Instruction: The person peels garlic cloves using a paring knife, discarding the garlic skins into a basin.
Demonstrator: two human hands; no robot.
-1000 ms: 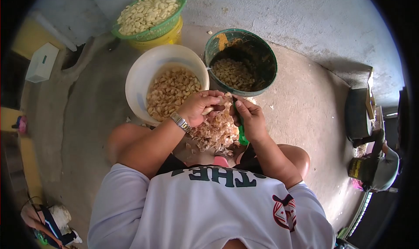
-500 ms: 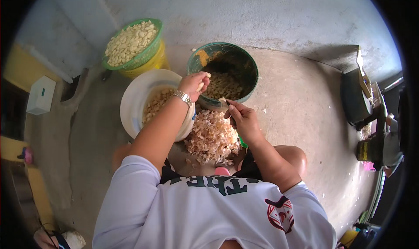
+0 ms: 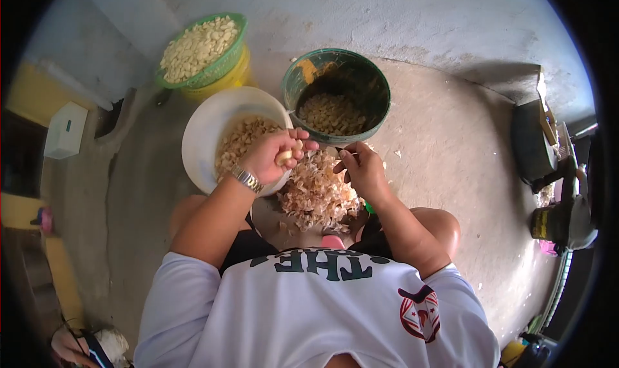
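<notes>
My left hand (image 3: 274, 155), with a metal watch at the wrist, is palm up in front of the white basin's right rim. Its fingers curl around pale peeled garlic cloves (image 3: 284, 157). My right hand (image 3: 363, 170) is closed in a pinch just below the green bucket (image 3: 385, 110); a thin dark tip, which looks like a small knife (image 3: 336, 149), sticks out toward my left hand. The white basin (image 3: 196, 136) holds brownish garlic cloves (image 3: 242, 145) in liquid. Cloves also lie at the bottom of the green bucket. Beneath my hands is a heap of garlic skins (image 3: 319, 197).
A green basket (image 3: 235, 52) heaped with peeled cloves rests on a yellow bucket (image 3: 238, 74) by the wall. At far left is a white box (image 3: 66, 130). A dark tub (image 3: 532, 139) and other containers line the right side. My knees flank the skins.
My left hand has moved down and back from the green bucket's rim and turned palm up. My right hand has shifted slightly right. The camera view has tilted a little.
</notes>
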